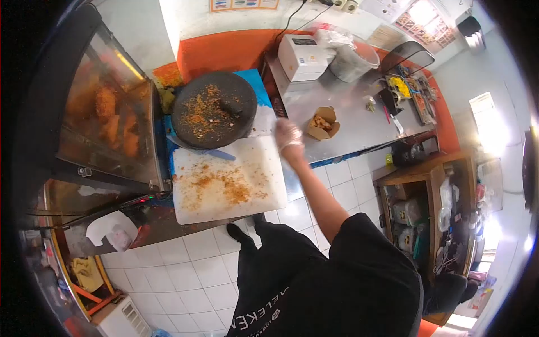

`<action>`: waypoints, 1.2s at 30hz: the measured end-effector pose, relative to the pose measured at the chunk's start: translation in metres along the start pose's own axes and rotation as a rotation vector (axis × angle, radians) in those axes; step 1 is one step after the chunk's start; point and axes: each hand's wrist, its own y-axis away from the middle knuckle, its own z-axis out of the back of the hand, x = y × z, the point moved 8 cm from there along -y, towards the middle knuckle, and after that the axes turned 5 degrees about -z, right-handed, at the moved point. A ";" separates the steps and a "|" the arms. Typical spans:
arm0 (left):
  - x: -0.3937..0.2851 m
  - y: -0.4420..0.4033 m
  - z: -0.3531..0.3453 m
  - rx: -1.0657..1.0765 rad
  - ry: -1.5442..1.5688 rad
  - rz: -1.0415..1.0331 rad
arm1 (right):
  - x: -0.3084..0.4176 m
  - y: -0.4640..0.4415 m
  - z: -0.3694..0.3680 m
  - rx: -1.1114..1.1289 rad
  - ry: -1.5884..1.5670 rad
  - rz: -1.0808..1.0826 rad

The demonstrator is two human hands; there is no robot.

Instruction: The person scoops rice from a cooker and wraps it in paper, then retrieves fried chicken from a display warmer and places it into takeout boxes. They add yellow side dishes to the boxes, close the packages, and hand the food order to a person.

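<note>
My right hand [289, 135], in a clear plastic glove, reaches out over the gap between the white cutting board and the steel counter. Its fingers are smeared, so their pose is unclear. Just right of it stands an open brown cardboard box [324, 123] with pieces of fried food inside. To its left lies the white cutting board [264, 163], strewn with orange-brown crumbs. A knife with a blue handle [222, 154] rests at the board's far edge. Behind the board sits a dark round stone mortar [188, 121] with crumbs and a dark pestle [229, 108]. My left hand is out of view.
A glass display case [126, 67] with fried pieces stands at the left. On the steel counter [359, 123] are a white printer [302, 59], a clear plastic bucket [353, 62] and trays of toppings [400, 87]. A wooden cabinet [429, 185] stands at the right.
</note>
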 end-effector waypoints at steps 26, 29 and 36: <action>-0.253 -0.001 -0.030 -1.020 -0.005 -0.667 | -0.494 0.152 0.020 0.523 -0.949 -1.149; -0.296 0.019 -0.014 -0.836 0.172 -0.660 | -0.432 0.179 0.032 0.635 -0.927 -1.164; -0.242 -0.048 -0.107 0.047 -0.272 -0.296 | -0.403 0.294 -0.043 1.083 -0.625 -1.152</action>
